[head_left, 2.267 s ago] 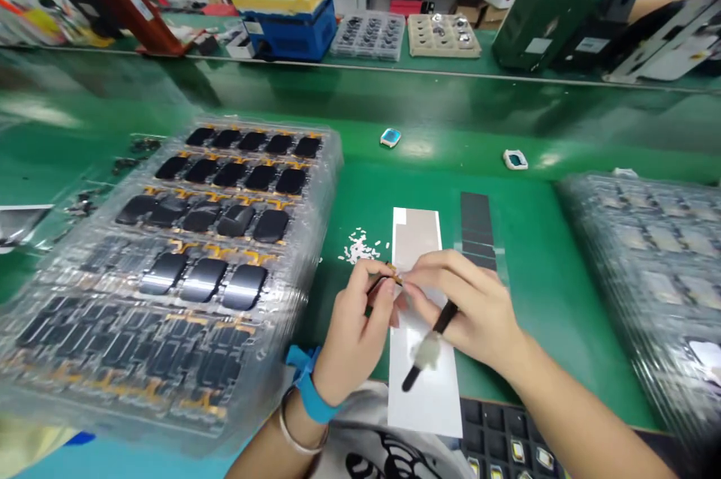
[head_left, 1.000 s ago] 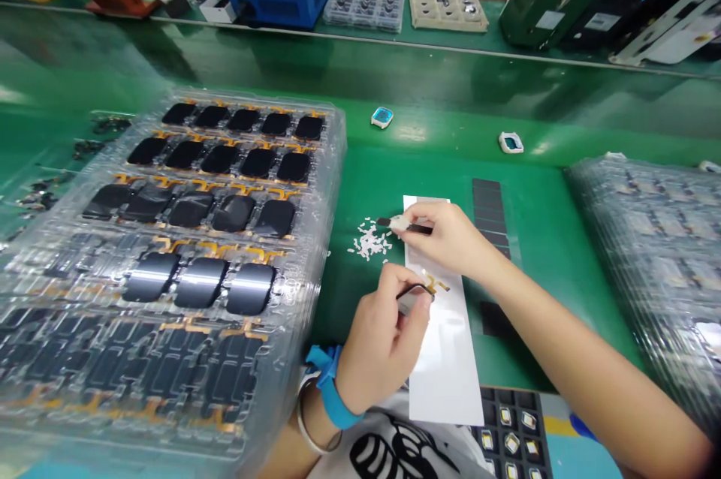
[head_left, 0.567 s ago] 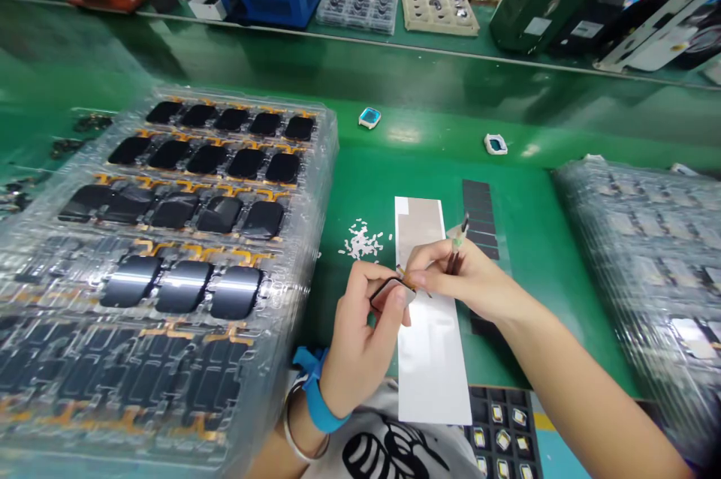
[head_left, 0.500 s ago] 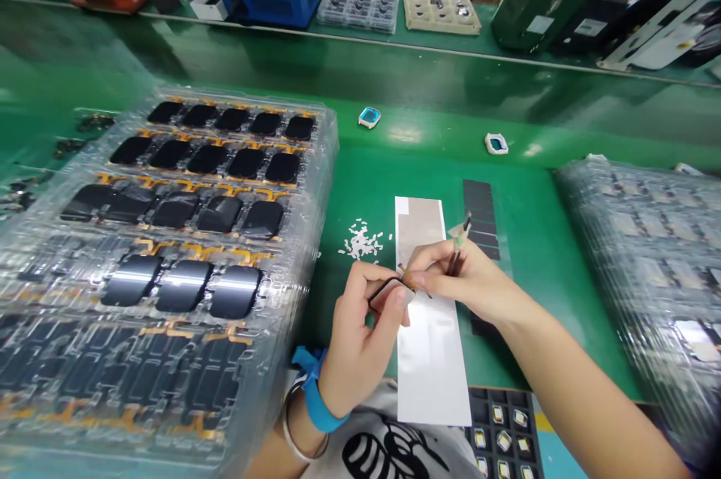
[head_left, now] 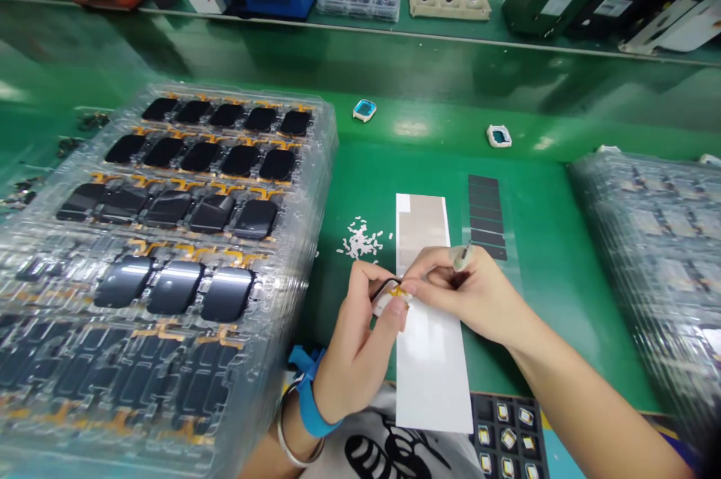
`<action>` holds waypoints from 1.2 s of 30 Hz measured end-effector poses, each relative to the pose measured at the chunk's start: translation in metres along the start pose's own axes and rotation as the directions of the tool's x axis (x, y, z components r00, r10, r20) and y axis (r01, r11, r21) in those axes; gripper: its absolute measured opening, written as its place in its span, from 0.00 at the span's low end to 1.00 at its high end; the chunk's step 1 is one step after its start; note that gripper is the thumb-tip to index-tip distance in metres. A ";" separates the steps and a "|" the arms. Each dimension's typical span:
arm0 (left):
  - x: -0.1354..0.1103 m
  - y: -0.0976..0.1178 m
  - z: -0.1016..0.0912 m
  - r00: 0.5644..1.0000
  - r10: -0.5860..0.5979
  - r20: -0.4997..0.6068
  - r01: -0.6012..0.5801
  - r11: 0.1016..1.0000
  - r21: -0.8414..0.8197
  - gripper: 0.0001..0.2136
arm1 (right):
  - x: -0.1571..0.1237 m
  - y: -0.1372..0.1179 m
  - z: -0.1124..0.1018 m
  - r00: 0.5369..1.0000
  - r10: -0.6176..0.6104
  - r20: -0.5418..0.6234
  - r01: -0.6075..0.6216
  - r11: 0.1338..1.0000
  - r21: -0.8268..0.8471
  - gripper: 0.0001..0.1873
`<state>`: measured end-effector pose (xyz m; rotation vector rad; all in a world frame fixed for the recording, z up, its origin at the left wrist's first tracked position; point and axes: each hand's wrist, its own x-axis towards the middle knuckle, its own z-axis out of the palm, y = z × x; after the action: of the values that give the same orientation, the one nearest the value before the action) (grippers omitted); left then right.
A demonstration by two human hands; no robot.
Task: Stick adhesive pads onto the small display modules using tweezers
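Note:
My left hand (head_left: 354,347) is closed on a small watch display screen (head_left: 384,304), its pale back turned up and its dark edge showing. An orange flex cable (head_left: 398,289) lies across the screen's back. The thumb and index finger of my right hand (head_left: 478,291) are pinched at that cable. Tucked in the same hand is a pair of tweezers (head_left: 464,257), mostly hidden by the fingers. Both hands are above a long white backing sheet (head_left: 431,381). Left of it lies a scatter of small white pieces (head_left: 360,240).
Stacked clear trays (head_left: 324,156) of display screens fill the left side; more stacked trays (head_left: 647,224) stand right. A strip of dark stickers (head_left: 484,212) lies beyond my right hand. Two watch cases (head_left: 365,110) sit further back. A black compartment tray (head_left: 496,450) is at the near edge.
The screen has tilted so that its back and the orange cable lie flatter across it. The tweezers have turned deeper into my right hand. The view has shifted slightly.

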<state>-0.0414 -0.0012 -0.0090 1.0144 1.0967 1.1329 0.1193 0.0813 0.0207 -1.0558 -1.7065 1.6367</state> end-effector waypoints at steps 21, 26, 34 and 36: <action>0.006 0.002 0.003 0.998 0.054 -0.018 -0.054 0.998 0.044 0.08 | 0.001 0.000 0.000 0.999 -0.038 -0.012 0.038 0.999 -0.028 0.19; 0.006 0.002 0.003 0.999 0.034 -0.037 -0.033 0.999 0.028 0.08 | 0.002 -0.001 0.005 0.998 -0.056 -0.012 0.055 0.998 -0.020 0.18; 0.005 0.006 0.002 0.973 0.213 0.088 -0.230 0.885 0.406 0.03 | -0.017 0.002 -0.016 0.884 -0.266 -0.385 0.252 0.964 -0.089 0.19; 0.004 0.009 0.002 0.934 0.277 0.227 -0.358 0.764 0.537 0.04 | -0.029 0.009 -0.018 0.790 -0.344 -0.507 0.296 0.939 -0.176 0.20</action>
<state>-0.0407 0.0040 0.0000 1.7878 1.2128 0.9901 0.1511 0.0667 0.0173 -1.0627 -1.4800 0.9420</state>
